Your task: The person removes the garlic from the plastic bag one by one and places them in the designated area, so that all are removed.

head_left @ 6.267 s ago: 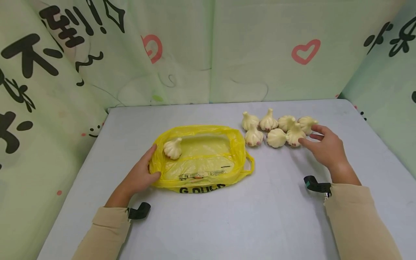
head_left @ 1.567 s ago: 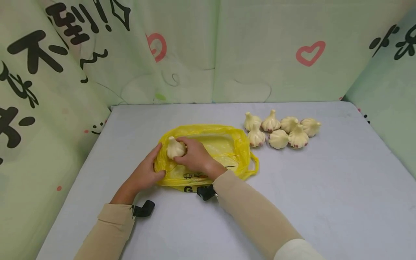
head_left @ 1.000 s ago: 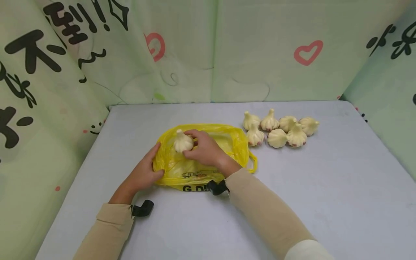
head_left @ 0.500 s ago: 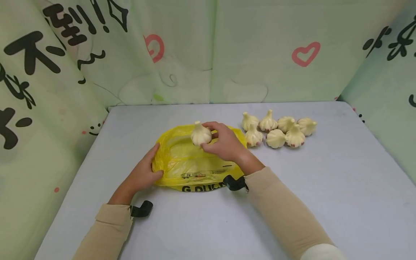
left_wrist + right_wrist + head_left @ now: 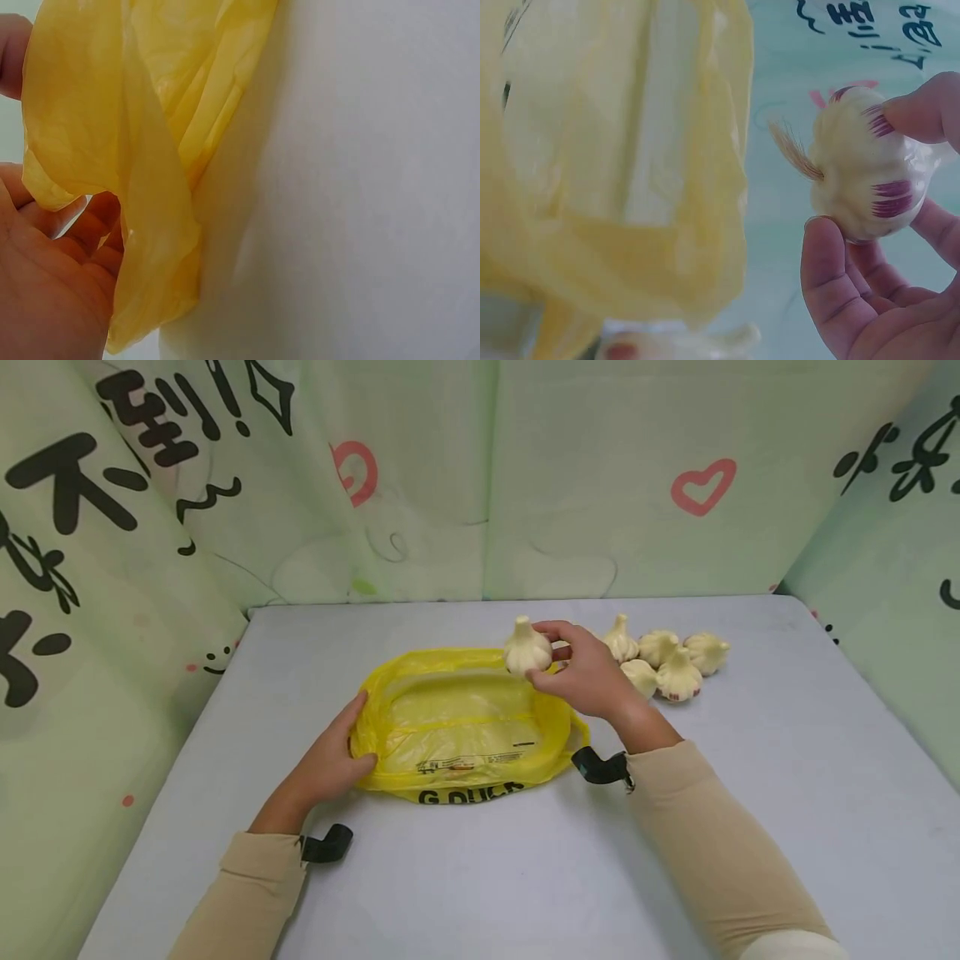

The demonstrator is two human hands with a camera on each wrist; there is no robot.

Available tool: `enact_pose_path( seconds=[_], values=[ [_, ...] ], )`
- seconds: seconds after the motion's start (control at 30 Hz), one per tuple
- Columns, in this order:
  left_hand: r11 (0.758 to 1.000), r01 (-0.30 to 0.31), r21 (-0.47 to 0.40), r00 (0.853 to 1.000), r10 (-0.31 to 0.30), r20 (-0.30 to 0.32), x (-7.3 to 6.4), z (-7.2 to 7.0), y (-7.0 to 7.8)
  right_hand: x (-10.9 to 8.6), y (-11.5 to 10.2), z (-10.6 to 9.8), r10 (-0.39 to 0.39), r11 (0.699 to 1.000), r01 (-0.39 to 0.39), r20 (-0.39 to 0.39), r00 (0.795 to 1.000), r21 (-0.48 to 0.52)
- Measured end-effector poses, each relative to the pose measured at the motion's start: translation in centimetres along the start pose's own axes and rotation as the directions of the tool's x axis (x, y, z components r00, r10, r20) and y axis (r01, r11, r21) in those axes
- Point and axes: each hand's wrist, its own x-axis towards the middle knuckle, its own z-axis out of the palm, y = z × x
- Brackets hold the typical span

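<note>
A yellow plastic bag lies on the table with its mouth spread open; no bulb shows inside it. My left hand holds the bag's left side, thumb in front; in the left wrist view the yellow film hides part of the fingers. Over the bag's far right rim, my right hand grips a garlic bulb between thumb and fingers. The right wrist view shows the held bulb's purple streaks and root tuft.
Several more garlic bulbs stand in a group to the right of the bag, some partly or wholly behind my right hand. The pale table has a printed green curtain behind it and at both sides.
My right hand has left the bulb group, taken the garlic bulb from the bag's left end, and carried it right and up past the far right rim. My left hand stays on the bag.
</note>
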Motion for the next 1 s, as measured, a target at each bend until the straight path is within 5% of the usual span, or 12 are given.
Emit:
enact_pose_path(
  seconds=[0.57, 1.0],
  values=[
    [1.000, 0.012, 0.007, 1.000, -0.012, -0.002, -0.1, 0.1, 0.0, -3.4, 3.2, -6.5, 0.111, 0.987, -0.129, -0.166, 0.980, -0.101],
    [0.999, 0.010, 0.031, 1.000, -0.010, 0.003, -0.1, 0.0, 0.1, -6.5, 6.2, -10.7, 0.232, 0.955, -0.275, -0.295, 0.927, -0.111]
  ],
)
